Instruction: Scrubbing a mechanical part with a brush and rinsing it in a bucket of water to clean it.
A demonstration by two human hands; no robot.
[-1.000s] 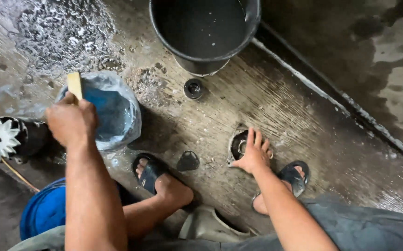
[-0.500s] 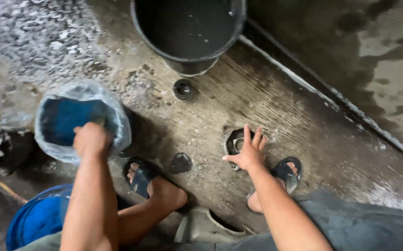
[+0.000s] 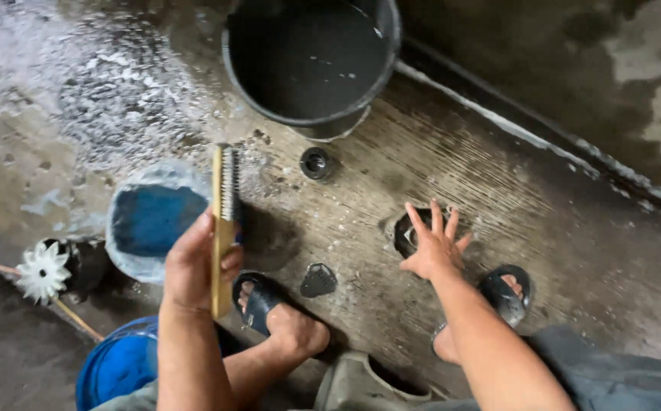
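My left hand [image 3: 196,268] grips a wooden-handled wire brush [image 3: 225,221], held upright with its bristles facing right, just over the right edge of a blue bowl lined with clear plastic [image 3: 150,222]. My right hand [image 3: 433,245] lies flat with fingers spread on a dark round metal part [image 3: 407,232] on the wet concrete floor. A small dark wedge-shaped part [image 3: 318,280] rests between my two sandalled feet. A small black round part [image 3: 316,163] sits below a black bucket [image 3: 311,62].
The black bucket holds dark liquid at the top centre. A white toothed fan wheel [image 3: 42,272] lies at the left by a thin stick [image 3: 71,316]. A blue tub [image 3: 116,368] sits at the bottom left. Foam covers the floor [image 3: 117,91] at upper left. A raised kerb [image 3: 544,133] runs diagonally at right.
My left hand has lifted out of the blue bowl and now holds the brush upright above its right edge. My right hand stays pressed on the round part.
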